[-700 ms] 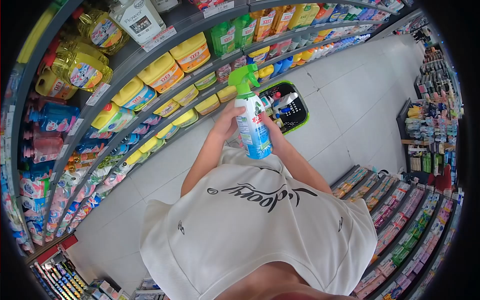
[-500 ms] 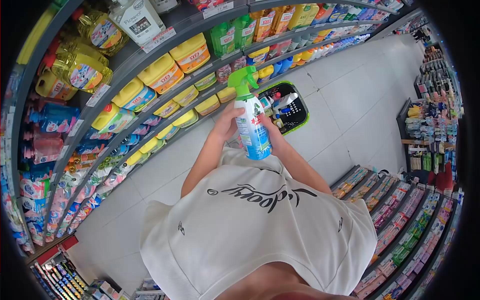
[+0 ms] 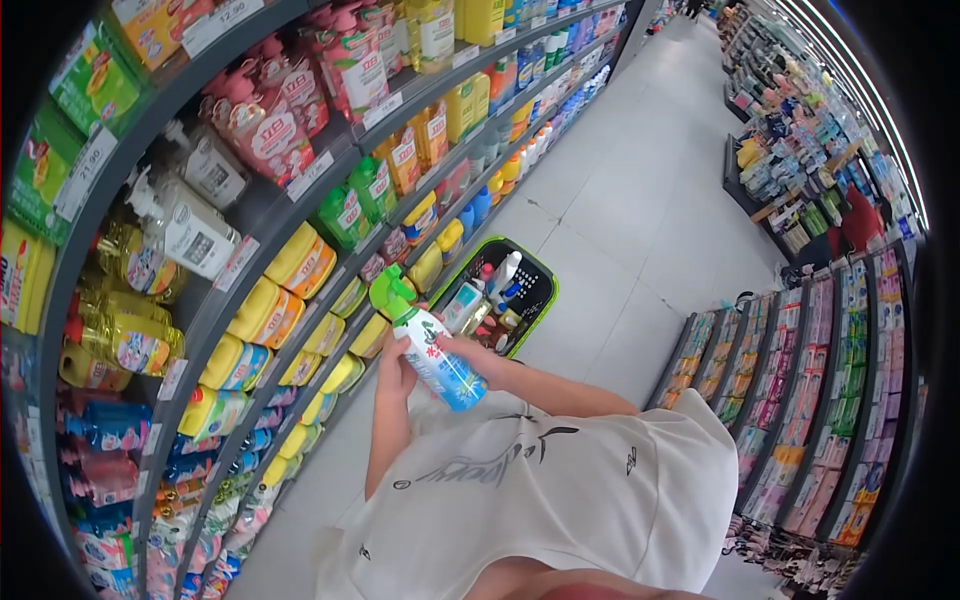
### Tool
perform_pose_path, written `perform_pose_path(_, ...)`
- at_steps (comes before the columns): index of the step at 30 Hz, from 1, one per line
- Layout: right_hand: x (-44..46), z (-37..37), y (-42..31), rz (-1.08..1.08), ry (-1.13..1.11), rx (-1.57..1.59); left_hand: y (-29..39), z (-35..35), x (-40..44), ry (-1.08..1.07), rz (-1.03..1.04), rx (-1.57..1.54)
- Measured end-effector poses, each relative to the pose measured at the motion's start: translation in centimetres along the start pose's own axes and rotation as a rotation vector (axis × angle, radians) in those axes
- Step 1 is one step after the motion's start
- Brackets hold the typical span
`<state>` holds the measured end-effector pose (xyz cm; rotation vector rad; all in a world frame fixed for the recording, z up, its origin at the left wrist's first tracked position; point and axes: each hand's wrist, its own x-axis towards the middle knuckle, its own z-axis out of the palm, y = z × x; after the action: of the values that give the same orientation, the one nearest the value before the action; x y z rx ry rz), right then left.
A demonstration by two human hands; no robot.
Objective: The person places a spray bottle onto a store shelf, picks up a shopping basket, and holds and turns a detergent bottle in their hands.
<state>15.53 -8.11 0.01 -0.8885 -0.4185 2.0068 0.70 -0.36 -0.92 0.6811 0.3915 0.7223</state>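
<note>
A spray bottle point(image 3: 446, 376) with a green trigger head and a white and blue body is held in front of my chest, tilted, its head toward the upper left. My left hand point(image 3: 396, 368) grips it from the left side, thumb against the body. From the right, my right hand point(image 3: 474, 362) is closed round it, with some fingers hidden behind. Just beyond the bottle, a black shopping basket with a green rim point(image 3: 548, 318) stands on the floor, holding several bottles and packs.
Along the left runs a long curved-looking shelf point(image 3: 330, 180) stocked with pump bottles, detergents and yellow tubs. A rack of small boxed goods point(image 3: 790, 400) stands at right. The grey tiled floor point(image 3: 620, 200) stretches away between them, with more displays point(image 3: 800, 150) farther off.
My view has turned, so the shelf, basket and aisle sit differently. The spray bottle appears lower and farther left, tilted more to the left. Both hands still hold it.
</note>
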Motion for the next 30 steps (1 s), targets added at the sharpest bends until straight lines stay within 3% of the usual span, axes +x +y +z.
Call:
perform_pose_path(24,-0.1,-0.5,-0.9,-0.026,0.063,0.064,-0.3,-0.2,2.1,-0.080,0.002,0.070)
perform_pose_path(26,-0.3,-0.5,-1.1,-0.044,0.052,0.073,0.6,-0.2,1.4,0.095,-0.077,0.259)
perform_pose_path(28,-0.5,-1.1,-1.3,-0.031,0.054,0.103,3.0,0.8,0.9,0.095,-0.093,0.843)
perform_pose_path(29,-0.4,-1.4,-1.4,-0.036,0.073,0.084,4.7,2.7,0.0,0.112,-0.095,0.837)
perform_pose_path(30,-0.6,-1.7,-1.5,-0.021,0.070,0.081,6.9,5.5,-1.2,0.174,0.055,1.038)
